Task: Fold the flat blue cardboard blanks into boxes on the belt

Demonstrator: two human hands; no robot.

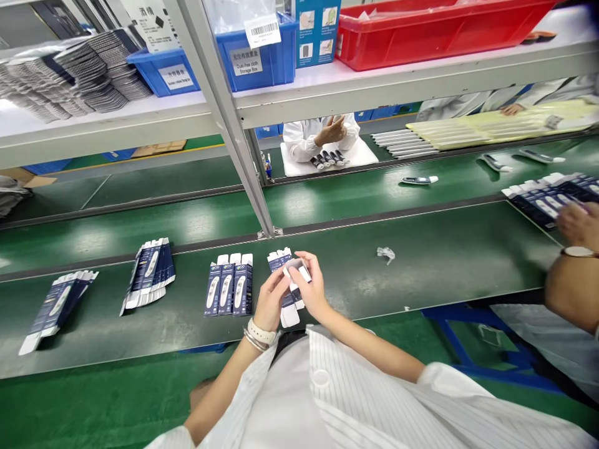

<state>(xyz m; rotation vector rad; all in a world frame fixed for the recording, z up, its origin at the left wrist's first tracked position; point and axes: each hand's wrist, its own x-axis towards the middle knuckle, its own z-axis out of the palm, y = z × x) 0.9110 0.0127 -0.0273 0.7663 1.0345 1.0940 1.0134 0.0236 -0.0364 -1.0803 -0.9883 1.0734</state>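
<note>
Pinching one open-ended carton (303, 282) between them at centre: left hand (270, 300), thumb and fingers closed on its left side; right hand (314, 290), fingers curled round its right, thumb at the open end. Beneath, flat printed carton stock (277, 257) on a green bench (355, 290); at nine o'clock, three blue-and-white cartons (226, 293) in a row, flaps up, then two fanned carton piles (152, 265). At two to three o'clock, crumpled clear plastic (385, 254); at two, farther off, one handheld device (420, 181) on the green belt (337, 209).
</note>
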